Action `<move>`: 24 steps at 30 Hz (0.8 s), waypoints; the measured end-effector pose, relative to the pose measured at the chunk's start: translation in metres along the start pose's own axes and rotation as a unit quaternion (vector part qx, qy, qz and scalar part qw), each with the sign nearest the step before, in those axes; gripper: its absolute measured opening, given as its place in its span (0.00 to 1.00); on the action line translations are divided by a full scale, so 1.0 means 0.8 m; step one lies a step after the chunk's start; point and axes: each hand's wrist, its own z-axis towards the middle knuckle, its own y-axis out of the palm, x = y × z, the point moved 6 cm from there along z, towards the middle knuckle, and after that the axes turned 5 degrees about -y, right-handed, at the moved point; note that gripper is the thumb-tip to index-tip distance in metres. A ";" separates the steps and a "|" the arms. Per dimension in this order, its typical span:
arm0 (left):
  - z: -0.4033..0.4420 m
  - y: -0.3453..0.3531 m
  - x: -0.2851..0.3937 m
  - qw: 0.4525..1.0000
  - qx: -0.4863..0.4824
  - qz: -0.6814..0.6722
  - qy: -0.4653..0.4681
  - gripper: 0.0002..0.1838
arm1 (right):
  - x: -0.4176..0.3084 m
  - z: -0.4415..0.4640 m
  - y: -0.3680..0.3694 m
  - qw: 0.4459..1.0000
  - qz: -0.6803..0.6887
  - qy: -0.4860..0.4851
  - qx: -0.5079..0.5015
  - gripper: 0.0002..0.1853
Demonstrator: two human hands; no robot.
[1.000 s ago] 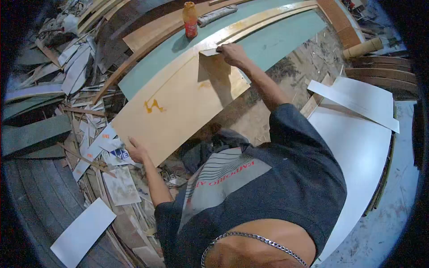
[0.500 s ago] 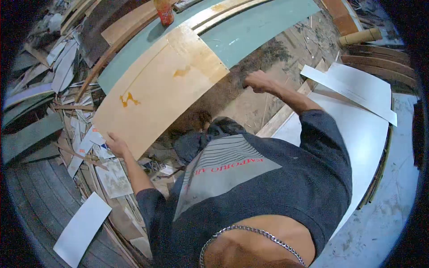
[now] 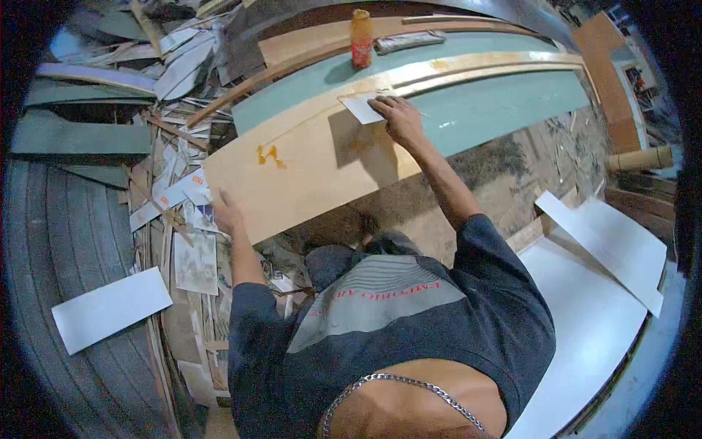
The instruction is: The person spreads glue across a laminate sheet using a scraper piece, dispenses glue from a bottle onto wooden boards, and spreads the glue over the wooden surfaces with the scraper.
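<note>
A pale wooden board (image 3: 307,194) lies across a green sheet (image 3: 504,110), with amber glue-like blobs (image 3: 269,155) on its left part. My right hand (image 3: 404,121) is closed on a small white flat card (image 3: 362,109), its edge at the board's upper right surface and its shadow falling below. At the board's left end, my left hand (image 3: 229,212) grips the edge; some of its fingers are hard to make out. A bottle (image 3: 360,44) with amber contents and a red lower part stands upright behind the board.
Beside the bottle lies a wrapped silvery bundle (image 3: 409,42). Scrap strips (image 3: 168,194) are heaped at the left, near a loose white panel (image 3: 112,310). Large white sheets (image 3: 585,293) rest on the right, with a cardboard-like tube (image 3: 640,159) beyond them.
My right hand has swung up and left from beside the board to its upper right surface, where the white card now shows. My left hand stays at the left edge. The view has shifted.
</note>
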 end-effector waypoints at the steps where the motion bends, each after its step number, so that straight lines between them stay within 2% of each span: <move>1: -0.004 -0.007 0.005 1.000 0.004 -0.002 -0.004 0.40 | 0.002 0.016 0.007 1.000 0.001 -0.006 0.002 0.18; 4: -0.012 -0.013 0.010 1.000 -0.007 -0.020 0.013 0.40 | -0.004 0.047 0.029 0.997 -0.044 -0.060 -0.014 0.10; 8: -0.009 -0.012 0.009 0.999 -0.003 -0.033 0.013 0.38 | 0.001 0.058 0.064 0.992 -0.085 -0.077 -0.046 0.11; 10: -0.007 -0.010 0.012 1.000 -0.015 -0.023 -0.001 0.38 | -0.007 0.051 0.063 0.989 -0.097 -0.061 -0.090 0.18; 13: -0.009 -0.014 0.012 0.997 -0.026 -0.064 -0.034 0.38 | -0.010 0.037 0.066 0.991 -0.065 -0.067 -0.096 0.17; 15: -0.011 -0.020 0.018 0.998 -0.037 -0.046 -0.016 0.39 | -0.003 0.049 0.060 0.994 -0.047 -0.056 -0.086 0.17; 17: -0.005 -0.009 0.011 0.998 -0.027 -0.060 -0.011 0.39 | -0.001 0.068 0.052 0.993 -0.058 -0.004 -0.104 0.17; 19: -0.005 -0.004 0.003 0.997 -0.014 -0.070 -0.004 0.40 | -0.003 0.064 0.068 0.990 -0.067 -0.004 -0.123 0.17; 21: -0.001 -0.002 0.004 0.997 -0.002 -0.070 0.022 0.36 | -0.010 0.055 0.082 0.992 -0.088 -0.036 -0.086 0.15; 24: 0.006 0.005 0.000 0.999 -0.039 -0.009 -0.016 0.37 | -0.032 0.037 0.049 0.991 -0.040 -0.037 -0.120 0.16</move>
